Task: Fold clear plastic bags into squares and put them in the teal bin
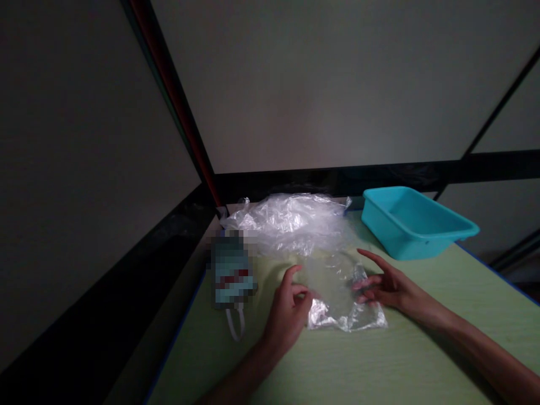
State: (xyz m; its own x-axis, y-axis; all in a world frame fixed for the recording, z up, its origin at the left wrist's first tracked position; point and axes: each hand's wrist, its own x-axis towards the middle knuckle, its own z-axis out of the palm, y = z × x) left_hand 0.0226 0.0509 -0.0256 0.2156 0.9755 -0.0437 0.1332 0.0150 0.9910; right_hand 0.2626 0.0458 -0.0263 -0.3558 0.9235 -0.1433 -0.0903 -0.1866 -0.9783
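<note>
Plastic bag [343, 295], see-through and crinkly, lies in the middle of a pale green table [422, 360] in the head view, right between the two hands. Left hand [289, 309] is at its left edge, thumb and fingers curled close together by the film; honestly can't tell if it's pinching any. Right hand [390, 287] is over the right side, index finger sticking out and the other fingers half bent around the plastic, and again no telling whether they've got a grip.

As for clutter: a big shiny pile of clear plastic [291, 219] crowds the bag's far end, and I can't make out where one stops and the other starts. Turquoise basin [396, 242] sits beyond the right hand, near the table's far right corner. Over left, near the left hand but apart from it, there's some blurred-out greenish thing [232, 275] with a white loop [230, 323] poking out toward the wearer. Pale wall panels [337, 84] and a dark band [379, 171] rise behind everything.
</note>
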